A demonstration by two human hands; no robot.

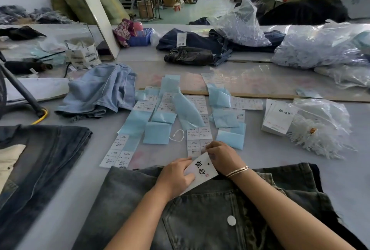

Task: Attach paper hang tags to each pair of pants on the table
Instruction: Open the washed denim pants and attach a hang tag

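Although the hang tag (pixel 201 170) lies in plain sight between both hands, its lower left part is covered by the left hand (pixel 176 175), whose fingers curl over the tag's edge and grip it. The right hand (pixel 221 156) pinches the tag's upper right end, fingertips tucked out of sight over the sticker sheets (pixel 197 141) beyond; two thin bangles (pixel 237 171) ring that wrist. The tag is tilted, with black characters and one punched hole, and it rests on the waist of the grey pants (pixel 210 215) nearest the camera, which are cut off by the bottom edge. One pale metal button (pixel 231 220) shows on them.

A second dark pair (pixel 40 165) runs off the left edge. A third, light blue pair (pixel 100 91) lies crumpled farther back, and more dark ones (pixel 192 47) are heaped beyond, too jumbled to count.

The print on the white stickers is too small to read beyond "1103#". Blue backing papers (pixel 158 131) overlap them, count unclear. One loose white string loop (pixel 177 134) lies among them. A stack of tags (pixel 277 119) sits right, beside a bag of strings (pixel 320 127).
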